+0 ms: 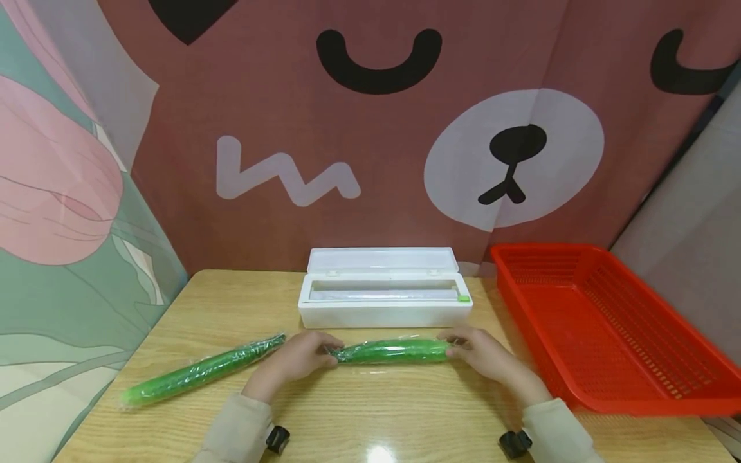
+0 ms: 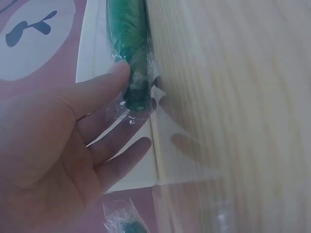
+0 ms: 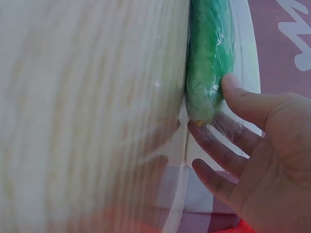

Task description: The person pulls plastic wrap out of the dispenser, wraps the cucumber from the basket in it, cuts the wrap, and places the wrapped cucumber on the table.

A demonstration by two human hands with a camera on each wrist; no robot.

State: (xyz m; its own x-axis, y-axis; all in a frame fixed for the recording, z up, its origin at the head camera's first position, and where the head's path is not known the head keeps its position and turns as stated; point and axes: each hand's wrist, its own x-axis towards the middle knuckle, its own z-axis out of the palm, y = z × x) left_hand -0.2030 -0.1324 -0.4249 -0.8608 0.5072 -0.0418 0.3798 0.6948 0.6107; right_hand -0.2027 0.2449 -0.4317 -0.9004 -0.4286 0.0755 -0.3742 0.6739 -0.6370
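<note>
A green cucumber [image 1: 393,351] in clear plastic wrap lies across the middle of the table in the head view. At its darker, narrow end, my left hand [image 1: 300,355] pinches it, the thumb on one side and fingers behind. My right hand [image 1: 479,351] pinches the paler, rounded end between thumb and fingers. The left wrist view shows the cucumber's dark tip [image 2: 138,94] under loose film by the thumb. Its rounded tip [image 3: 199,109] shows in the right wrist view, film bunched around it. Another wrapped cucumber [image 1: 202,374] lies slantwise, left of my left hand.
Behind the hands stands a white cling film box [image 1: 384,315], its lid raised and a roll inside. A red plastic basket [image 1: 590,334] stands at the right of the wooden table [image 1: 370,411]. A printed curtain [image 1: 393,141] hangs behind.
</note>
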